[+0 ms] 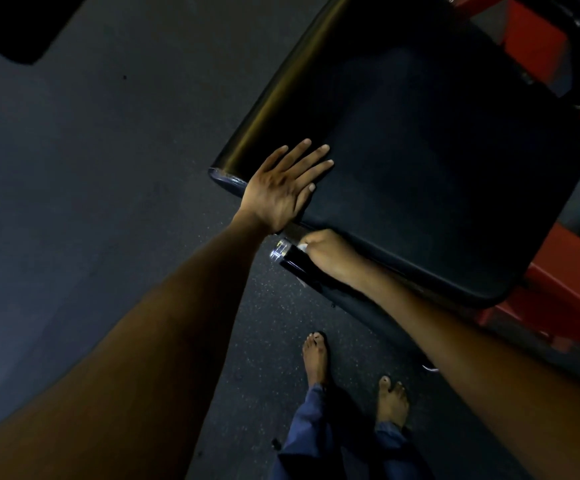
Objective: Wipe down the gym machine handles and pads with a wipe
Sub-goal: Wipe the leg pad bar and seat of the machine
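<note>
While the left hand (283, 187) lies spread on the pad (437, 150), the right hand (326, 252) beneath its edge pinches the wipe (303, 247), which could slip off the handle (290, 259).

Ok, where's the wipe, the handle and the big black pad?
wipe (301, 246), head view, white bit by the right hand's fingers
handle (293, 260), head view, black grip
pad (437, 161), head view, flat top

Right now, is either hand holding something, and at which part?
The right hand grips a white wipe bunched in its fingers, against the black handle near its metal end. The left hand holds nothing; it rests flat on the pad.
</note>
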The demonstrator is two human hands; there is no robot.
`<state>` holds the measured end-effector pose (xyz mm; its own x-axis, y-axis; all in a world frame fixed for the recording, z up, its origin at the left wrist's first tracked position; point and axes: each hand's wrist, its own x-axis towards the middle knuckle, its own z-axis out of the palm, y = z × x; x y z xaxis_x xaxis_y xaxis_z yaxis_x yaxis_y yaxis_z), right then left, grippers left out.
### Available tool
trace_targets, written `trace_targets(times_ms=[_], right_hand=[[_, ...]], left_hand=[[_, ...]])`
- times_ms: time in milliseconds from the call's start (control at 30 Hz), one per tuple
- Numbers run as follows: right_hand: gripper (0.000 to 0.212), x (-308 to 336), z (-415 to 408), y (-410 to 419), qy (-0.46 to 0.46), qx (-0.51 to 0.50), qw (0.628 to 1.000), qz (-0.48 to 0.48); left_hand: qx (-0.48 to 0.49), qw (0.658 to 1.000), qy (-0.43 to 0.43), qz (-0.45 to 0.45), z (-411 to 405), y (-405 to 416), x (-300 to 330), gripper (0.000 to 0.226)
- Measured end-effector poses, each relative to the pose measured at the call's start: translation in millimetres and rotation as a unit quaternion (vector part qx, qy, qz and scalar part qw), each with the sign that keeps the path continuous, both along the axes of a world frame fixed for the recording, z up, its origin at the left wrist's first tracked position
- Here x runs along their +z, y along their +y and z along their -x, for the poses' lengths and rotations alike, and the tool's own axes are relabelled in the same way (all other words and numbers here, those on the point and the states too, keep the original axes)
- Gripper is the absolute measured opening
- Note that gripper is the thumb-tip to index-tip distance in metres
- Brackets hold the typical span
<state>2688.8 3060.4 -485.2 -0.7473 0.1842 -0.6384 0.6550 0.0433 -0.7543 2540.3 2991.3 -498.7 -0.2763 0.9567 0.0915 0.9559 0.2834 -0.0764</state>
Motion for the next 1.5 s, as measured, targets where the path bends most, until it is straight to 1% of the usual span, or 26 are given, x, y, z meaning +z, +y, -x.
trace_targets(times_ms=[33, 100, 300, 367, 400, 433, 500, 533, 567, 600, 633, 700, 767, 800, 833, 933, 967, 1033, 1100, 1200, 1267, 1367, 1400, 1433, 1467, 1500], right_hand=[[0.024, 2.6, -2.2, -7.6, 0.029, -0.019, 0.999, -0.004], [0.024, -4.0, -26.9, -12.6, 0.048, -0.048, 0.998, -0.012], [0.039, -26.8, -119.5, 26.5, -0.036, -0.01, 0.996, -0.08], [0.032, -20.1, -128.4, 31.7, -0.074, 0.045, 0.99, -0.116], [0.025, -15.3, -123.9, 29.8, -0.071, 0.054, 0.986, -0.142], [0.02, -10.9, -112.8, 24.4, -0.036, 0.035, 0.982, -0.182], [0.03, 8.4, -82.3, 6.4, 0.114, -0.026, 0.952, -0.284], [0.036, 16.0, -68.1, -2.8, 0.197, -0.024, 0.931, -0.305], [0.04, 15.8, -60.4, -10.4, 0.263, 0.012, 0.916, -0.302], [0.044, 10.8, -58.6, -15.6, 0.306, 0.075, 0.901, -0.298], [0.051, 3.1, -63.5, -18.5, 0.33, 0.142, 0.882, -0.303], [0.067, -10.8, -89.7, -14.1, 0.34, 0.253, 0.839, -0.342], [0.072, -19.5, -123.2, -2.3, 0.328, 0.314, 0.789, -0.413], [0.071, -21.6, -139.0, 5.4, 0.317, 0.33, 0.776, -0.434], [0.067, -24.7, -154.0, 12.3, 0.313, 0.334, 0.775, -0.435], [0.054, -23.2, -180.4, 25.9, 0.333, 0.318, 0.8, -0.384], [0.052, -20.4, -178.5, 24.5, 0.342, 0.297, 0.809, -0.375], [0.055, -10.8, -154.5, 14.0, 0.355, 0.243, 0.822, -0.374], [0.054, -2.3, -112.6, -0.6, 0.371, 0.229, 0.803, -0.407], [0.049, -0.1, -74.2, -15.5, 0.375, 0.283, 0.777, -0.419], [0.048, -8.9, -87.4, -10.6, 0.363, 0.32, 0.769, -0.416], [0.045, -19.9, -143.7, 11.9, 0.339, 0.374, 0.749, -0.429], [0.044, -22.3, -164.9, 20.6, 0.325, 0.376, 0.76, -0.419], [0.044, -22.0, -183.2, 27.1, 0.31, 0.358, 0.789, -0.391], [0.043, -20.0, -198.2, 31.5, 0.296, 0.312, 0.832, -0.35], [0.041, -15.8, -208.2, 33.6, 0.29, 0.239, 0.872, -0.313]], left_hand=[[0.002, 1.0, -0.008, 0.007, 0.7, 0.2, 3.8, 0.049], [0.006, 1.0, -0.005, 0.011, 2.0, -0.9, 0.9, 0.049], [0.008, 1.0, -0.009, 0.009, 1.8, -1.4, 1.2, 0.048], [0.008, 1.0, -0.008, 0.004, 2.6, -1.7, -1.3, 0.048], [0.007, 1.0, -0.008, 0.005, 1.8, -1.5, -0.5, 0.048], [0.005, 1.0, -0.006, -0.001, 2.4, -1.8, -0.6, 0.048], [0.002, 1.0, -0.002, -0.008, 2.2, -1.7, -0.8, 0.047], [0.001, 1.0, -0.004, -0.005, 2.1, -1.6, 0.9, 0.047], [0.002, 1.0, -0.005, -0.003, 1.8, -1.9, 1.8, 0.047], [0.002, 1.0, -0.007, 0.002, 1.8, -2.0, 2.9, 0.047], [0.002, 1.0, -0.008, 0.006, 1.9, -2.4, 2.8, 0.048], [0.002, 1.0, -0.014, 0.019, 1.1, -2.5, 4.0, 0.049], [0.006, 0.999, -0.017, 0.026, 0.1, -2.3, 5.5, 0.049], [0.008, 0.999, -0.017, 0.029, -0.1, -1.9, 6.3, 0.049], [0.01, 0.999, -0.017, 0.029, -0.3, -2.0, 6.6, 0.049], [0.014, 0.999, -0.016, 0.036, -1.8, -2.3, 6.6, 0.05], [0.015, 0.999, -0.015, 0.038, -2.1, -2.3, 6.9, 0.05], [0.014, 0.999, -0.017, 0.039, -2.4, -2.0, 6.7, 0.05], [0.013, 0.999, -0.019, 0.039, -3.2, -1.9, 7.3, 0.05], [0.01, 0.999, -0.01, 0.045, -1.9, -2.5, 8.2, 0.049], [0.009, 0.999, -0.006, 0.053, -1.8, -2.4, 8.6, 0.048], [0.013, 0.998, -0.004, 0.066, -1.5, -1.9, 9.7, 0.048], [0.014, 0.997, -0.005, 0.073, -1.1, -2.0, 10.9, 0.048], [0.012, 0.996, -0.007, 0.083, -0.5, -2.3, 12.3, 0.049], [0.004, 0.996, -0.008, 0.092, 0.1, -2.2, 14.2, 0.05], [-0.004, 0.995, -0.013, 0.1, -0.5, -1.1, 15.6, 0.053]])
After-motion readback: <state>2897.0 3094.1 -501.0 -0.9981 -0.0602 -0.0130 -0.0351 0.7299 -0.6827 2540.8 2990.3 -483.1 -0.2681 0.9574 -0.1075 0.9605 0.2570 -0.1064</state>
